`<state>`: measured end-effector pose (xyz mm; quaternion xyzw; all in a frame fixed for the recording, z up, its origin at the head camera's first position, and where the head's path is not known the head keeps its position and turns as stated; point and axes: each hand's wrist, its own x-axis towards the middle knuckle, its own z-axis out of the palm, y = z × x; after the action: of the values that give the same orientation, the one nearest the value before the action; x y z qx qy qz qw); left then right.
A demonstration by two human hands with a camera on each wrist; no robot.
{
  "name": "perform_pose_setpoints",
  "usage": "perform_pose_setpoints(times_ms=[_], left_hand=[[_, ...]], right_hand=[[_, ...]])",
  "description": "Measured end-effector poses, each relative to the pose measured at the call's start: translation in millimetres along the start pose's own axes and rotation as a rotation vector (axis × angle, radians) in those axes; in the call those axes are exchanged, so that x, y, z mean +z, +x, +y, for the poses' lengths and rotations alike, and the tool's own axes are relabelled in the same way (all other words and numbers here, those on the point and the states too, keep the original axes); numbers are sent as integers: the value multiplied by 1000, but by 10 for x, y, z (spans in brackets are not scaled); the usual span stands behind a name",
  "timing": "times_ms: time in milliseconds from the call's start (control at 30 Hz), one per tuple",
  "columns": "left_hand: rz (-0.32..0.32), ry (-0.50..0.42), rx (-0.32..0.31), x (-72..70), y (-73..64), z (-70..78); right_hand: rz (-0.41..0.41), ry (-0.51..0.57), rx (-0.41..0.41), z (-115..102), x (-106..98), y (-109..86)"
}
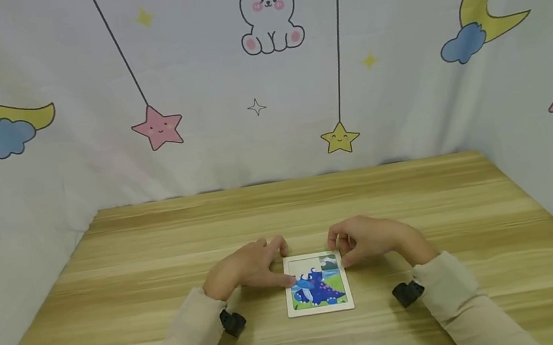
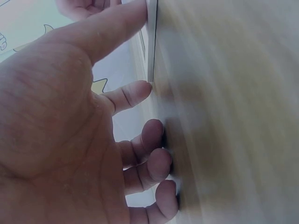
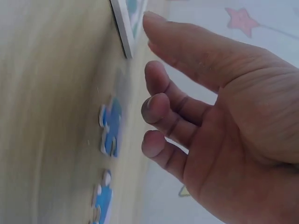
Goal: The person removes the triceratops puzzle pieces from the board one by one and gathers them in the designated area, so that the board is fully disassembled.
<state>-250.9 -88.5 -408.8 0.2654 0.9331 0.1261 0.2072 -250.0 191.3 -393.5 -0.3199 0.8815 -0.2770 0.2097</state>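
A small jigsaw puzzle [image 1: 322,292] with a blue dinosaur lies flat in its pale frame [image 1: 321,310] on the table. Bare backing shows at its upper left, while a piece fills the top right corner. My left hand [image 1: 255,265] rests its thumb on the frame's left edge, its other fingers loosely bent with their tips at the tabletop. By the frame's right side is my right hand [image 1: 370,237], fingers loosely curled around nothing. The right wrist view shows a blue puzzle piece [image 3: 111,128] and another blue piece [image 3: 103,200] on the table near that hand; the head view hides both.
The wood-grain table [image 1: 156,234] reaches back to a white curtain [image 1: 228,144] printed with stars, moons and a rabbit. Curtain panels also stand along both sides. A small black camera [image 1: 233,322] is on the left wrist, another black camera [image 1: 408,293] on the right.
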Motion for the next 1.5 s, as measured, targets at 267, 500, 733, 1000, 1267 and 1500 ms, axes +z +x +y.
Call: perform_pose_setpoints(times_ms=[267, 500, 733, 1000, 1267, 1500], left_hand=[[-11, -5, 1, 20, 16, -3], [-4, -5, -8, 20, 4, -6], [-11, -14, -8, 39, 0, 6], [-10, -12, 5, 9, -6, -4], [-12, -2, -6, 22, -18, 8], [-7, -11, -3, 3, -32, 25]], right_hand=[[5, -11, 85, -60, 121, 58], [-1, 24, 55, -42, 78, 59], [10, 61, 64, -2, 140, 80], [7, 57, 56, -27, 176, 127], [-30, 47, 55, -10, 197, 113], [-3, 29, 19, -20, 174, 110]])
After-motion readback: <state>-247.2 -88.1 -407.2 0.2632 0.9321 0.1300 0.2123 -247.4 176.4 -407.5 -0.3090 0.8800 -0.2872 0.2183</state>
